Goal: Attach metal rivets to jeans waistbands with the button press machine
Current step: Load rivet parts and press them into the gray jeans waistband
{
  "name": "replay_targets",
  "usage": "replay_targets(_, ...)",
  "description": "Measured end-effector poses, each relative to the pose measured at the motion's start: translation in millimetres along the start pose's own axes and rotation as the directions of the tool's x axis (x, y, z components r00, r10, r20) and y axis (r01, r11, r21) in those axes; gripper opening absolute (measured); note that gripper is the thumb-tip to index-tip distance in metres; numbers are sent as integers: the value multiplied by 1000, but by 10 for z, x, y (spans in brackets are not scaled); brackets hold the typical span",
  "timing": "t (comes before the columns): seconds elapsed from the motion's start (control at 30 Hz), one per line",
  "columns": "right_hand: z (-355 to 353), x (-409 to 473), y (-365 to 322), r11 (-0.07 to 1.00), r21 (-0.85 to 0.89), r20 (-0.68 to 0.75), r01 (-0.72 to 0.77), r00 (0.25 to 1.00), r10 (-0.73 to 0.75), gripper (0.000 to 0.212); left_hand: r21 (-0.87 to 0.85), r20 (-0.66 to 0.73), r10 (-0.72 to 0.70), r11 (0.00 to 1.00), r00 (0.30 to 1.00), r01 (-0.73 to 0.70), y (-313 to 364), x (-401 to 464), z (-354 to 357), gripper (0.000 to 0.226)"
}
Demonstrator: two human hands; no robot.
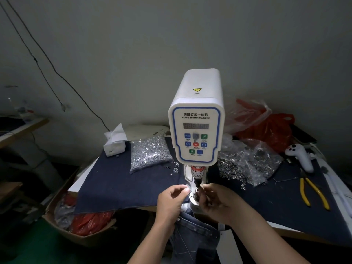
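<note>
Your right hand (215,201) is reaching to the die (196,196) under the punch (197,182), its fingers (204,189) curled at the die; whether they are pinching a rivet is too small to tell. Your left hand (172,200) is pinching something pale and thin between thumb and forefinger just left of the die; what it is cannot be made out. One pair of jeans (194,237) is hanging below the table (285,228) edge between your two forearms, its upper part hidden behind your hands and its lower part cut off by the frame.

One press (196,126) is standing behind the hands, its panel reading "SERVO BUTTON MACHINE" above a dim display and eight buttons. A red label near the punch is showing "CARE OF" and "FINGER"; the rest is unreadable. A yellow warning triangle is sitting on top.

Two clear bags of metal parts are lying on the dark cloth (106,180): the left bag (150,153) and the right bag (247,164), with loose pieces spilling beside each. One tissue pack (114,143), one pair of yellow pliers (312,193), one white controller (301,156) and one red bag (270,130) are also lying there. A box (62,216) on the floor is partly hidden by the cloth.
</note>
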State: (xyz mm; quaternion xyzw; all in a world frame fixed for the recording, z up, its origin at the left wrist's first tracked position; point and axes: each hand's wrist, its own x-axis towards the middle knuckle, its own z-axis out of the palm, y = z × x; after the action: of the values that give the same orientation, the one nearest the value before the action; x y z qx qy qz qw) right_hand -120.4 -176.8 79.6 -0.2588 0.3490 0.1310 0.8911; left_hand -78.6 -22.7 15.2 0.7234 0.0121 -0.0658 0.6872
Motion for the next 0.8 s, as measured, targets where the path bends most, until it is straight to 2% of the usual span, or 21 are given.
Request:
replay_targets(0.1,-43,-10,-32,998,-61,24,21,1000,-20,10,20,15,15,1000,1000,-16,0,-2,32,6)
replay_targets(0.17,-103,-4,-78,984,-154,21,87,996,-85,8,28,33,13,1000,999,-14,22,-7,71,2)
replay_targets(0.27,-283,19,-191,946,-257,-37,199,976,-215,18,52,48,17,998,999,-20,67,-24,140,4)
replay_targets(0.33,-454,39,-263,945,-238,-81,225,965,-251,24,57,63,-3,998,998,-1,94,-36,194,7)
replay_targets(0.43,-679,87,-307,969,-161,-109,187,972,-206,27,103,85,-5,995,996,-3,104,-24,227,4)
replay_targets(0.53,-811,129,-302,980,-107,-111,170,977,-181,26,136,94,7,990,996,-20,116,-20,226,1)
replay_targets(0.7,-856,169,-303,978,-97,-86,186,977,-195,26,170,87,17,985,996,-31,156,-27,198,9)
replay_targets(0.8,-860,186,-299,972,-125,-84,199,974,-210,28,319,86,81,942,993,-105,200,-20,178,9)
